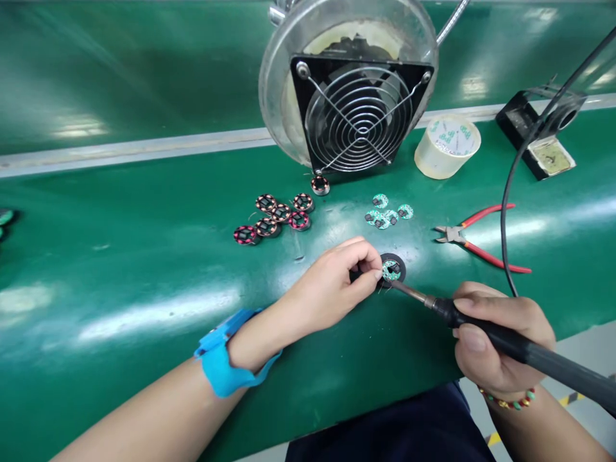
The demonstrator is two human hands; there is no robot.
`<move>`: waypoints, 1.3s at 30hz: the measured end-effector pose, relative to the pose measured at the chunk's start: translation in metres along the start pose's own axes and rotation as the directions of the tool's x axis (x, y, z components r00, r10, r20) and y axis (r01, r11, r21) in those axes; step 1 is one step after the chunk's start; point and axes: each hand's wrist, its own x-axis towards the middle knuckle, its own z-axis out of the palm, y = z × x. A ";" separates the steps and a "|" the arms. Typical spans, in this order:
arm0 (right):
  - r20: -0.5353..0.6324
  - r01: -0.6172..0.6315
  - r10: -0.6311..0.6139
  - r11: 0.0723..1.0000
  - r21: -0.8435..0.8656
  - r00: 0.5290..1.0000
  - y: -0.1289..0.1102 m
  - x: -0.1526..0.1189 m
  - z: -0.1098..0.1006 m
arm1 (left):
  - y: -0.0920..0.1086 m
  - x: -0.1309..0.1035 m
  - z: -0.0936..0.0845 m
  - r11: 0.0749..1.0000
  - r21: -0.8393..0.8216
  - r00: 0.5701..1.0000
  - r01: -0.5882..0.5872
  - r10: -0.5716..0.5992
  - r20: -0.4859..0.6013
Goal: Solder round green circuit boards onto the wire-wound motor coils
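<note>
My right hand (503, 337) is wrapped round the black handle of a soldering iron (486, 330). The iron's metal tip touches the near edge of a small round green circuit board (391, 270). That board sits on a black ring-shaped base (402, 262), with thin wire ends sticking out at the front. My left hand (344, 276) is closed, its thumb and forefinger pinching the board's left edge; the other fingers curl underneath, out of sight. A blue wrist strap (226, 359) circles my left wrist.
Several copper-wound coils (280, 212) stand left of a fan (363, 122) in a round hood. More round boards (382, 219) lie beyond my hands. To the right are red-handled cutters (455, 235), a tape roll (445, 154), a soldering-iron stand (539, 128) and a hanging black cable (510, 173).
</note>
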 end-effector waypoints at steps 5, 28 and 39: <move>0.011 0.032 -0.032 0.999 0.036 0.999 0.003 -0.001 0.002 | 0.000 0.000 0.000 1.000 -0.007 1.000 -0.008 0.008 -0.001; 0.082 0.059 -0.058 0.998 -0.009 0.995 0.003 0.001 0.000 | -0.001 -0.001 0.000 1.000 -0.009 1.000 -0.008 0.008 -0.014; 0.096 0.095 -0.096 0.995 0.010 0.991 0.002 0.000 -0.003 | -0.001 -0.001 0.000 1.000 -0.012 1.000 -0.009 0.009 -0.008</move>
